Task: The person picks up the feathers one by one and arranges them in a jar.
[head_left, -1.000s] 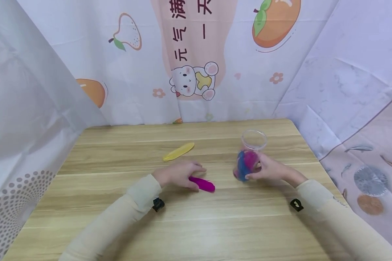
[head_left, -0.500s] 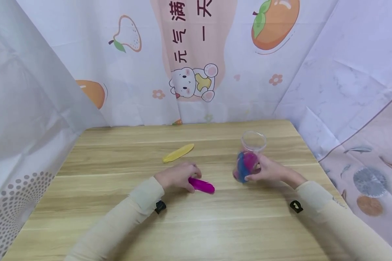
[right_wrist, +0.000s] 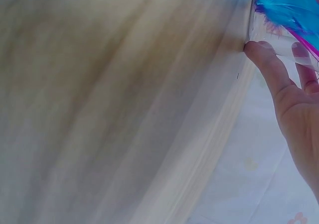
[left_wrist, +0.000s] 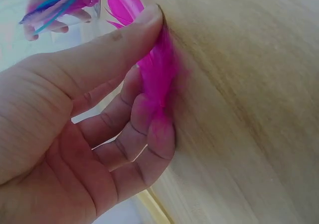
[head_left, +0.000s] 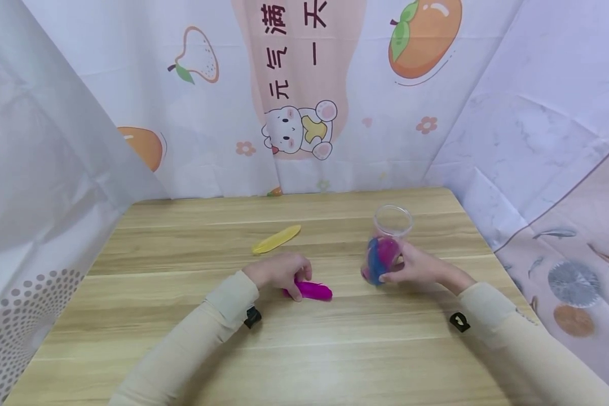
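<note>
A magenta feather (head_left: 316,290) lies low over the table, its left end between the thumb and fingers of my left hand (head_left: 283,272). In the left wrist view the thumb presses on the magenta feather (left_wrist: 160,67) and the curled fingers of my left hand (left_wrist: 99,119) lie behind it. My right hand (head_left: 422,266) grips a clear cup (head_left: 393,221) that holds blue and magenta feathers (head_left: 383,256). The right wrist view shows a blue feather (right_wrist: 289,7) beside the fingers of my right hand (right_wrist: 294,94).
A yellow feather (head_left: 276,239) lies on the wooden table (head_left: 304,349), behind my left hand. A printed curtain (head_left: 223,113) hangs along the table's back edge, with more cloth at both sides.
The fingers of my left hand have curled in and closed on the magenta feather, whose left end now shows beyond the thumb. The right hand has stayed on the cup.
</note>
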Action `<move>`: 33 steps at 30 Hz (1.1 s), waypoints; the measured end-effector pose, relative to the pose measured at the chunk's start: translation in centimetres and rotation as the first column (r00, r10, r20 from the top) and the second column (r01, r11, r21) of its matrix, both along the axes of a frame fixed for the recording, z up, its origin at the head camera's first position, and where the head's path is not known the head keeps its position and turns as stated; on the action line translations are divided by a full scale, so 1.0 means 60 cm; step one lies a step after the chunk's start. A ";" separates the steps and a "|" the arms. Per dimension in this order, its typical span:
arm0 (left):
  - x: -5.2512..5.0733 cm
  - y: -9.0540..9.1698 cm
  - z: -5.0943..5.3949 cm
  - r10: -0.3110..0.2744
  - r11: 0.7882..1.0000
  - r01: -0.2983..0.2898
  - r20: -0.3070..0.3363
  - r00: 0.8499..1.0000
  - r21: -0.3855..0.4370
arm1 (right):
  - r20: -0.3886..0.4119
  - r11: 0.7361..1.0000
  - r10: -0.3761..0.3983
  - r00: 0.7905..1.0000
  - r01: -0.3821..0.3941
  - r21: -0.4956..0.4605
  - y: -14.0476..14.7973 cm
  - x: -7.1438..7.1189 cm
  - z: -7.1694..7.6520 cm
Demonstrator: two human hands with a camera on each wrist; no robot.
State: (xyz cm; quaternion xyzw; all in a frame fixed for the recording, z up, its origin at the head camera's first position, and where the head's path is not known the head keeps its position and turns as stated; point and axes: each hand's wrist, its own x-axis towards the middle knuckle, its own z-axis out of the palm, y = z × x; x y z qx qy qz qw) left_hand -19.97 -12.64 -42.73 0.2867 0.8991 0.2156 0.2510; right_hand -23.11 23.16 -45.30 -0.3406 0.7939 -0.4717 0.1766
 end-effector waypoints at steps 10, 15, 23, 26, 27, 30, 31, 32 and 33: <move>-0.004 0.007 0.000 0.007 1.000 -0.005 0.087 0.996 -0.018 | -0.010 1.000 0.005 1.000 -0.005 -0.011 -0.001 0.000 -0.003; -0.001 0.011 0.005 0.020 0.999 -0.015 0.128 0.992 -0.037 | 0.000 1.000 0.010 1.000 -0.010 -0.010 0.000 0.001 -0.002; 0.003 0.017 0.013 -0.014 0.995 0.025 0.114 0.993 -0.095 | -0.003 1.000 0.006 1.000 -0.006 -0.002 0.000 0.001 -0.001; 0.002 0.018 0.013 -0.033 0.995 0.043 0.106 0.994 -0.092 | -0.001 1.000 0.006 1.000 -0.006 -0.003 0.000 0.000 -0.001; 0.001 0.018 0.012 -0.038 0.995 0.046 0.098 0.994 -0.089 | 0.000 1.000 0.006 1.000 -0.006 -0.003 0.000 0.000 -0.001; 0.000 0.017 0.011 -0.045 0.996 0.052 0.084 0.995 -0.077 | 0.001 1.000 0.010 1.000 -0.010 -0.008 -0.001 -0.001 -0.002; 0.000 0.017 0.011 -0.045 0.996 0.051 0.083 0.996 -0.072 | 0.002 1.000 0.011 1.000 -0.011 -0.010 -0.001 -0.001 -0.002; 0.001 0.016 0.011 -0.045 0.996 0.051 0.081 0.996 -0.067 | 0.002 1.000 0.014 1.000 -0.014 -0.012 -0.001 -0.001 -0.002; 0.001 0.016 0.011 -0.046 0.997 0.051 0.081 0.996 -0.064 | 0.002 1.000 0.016 1.000 -0.016 -0.013 -0.001 0.000 -0.002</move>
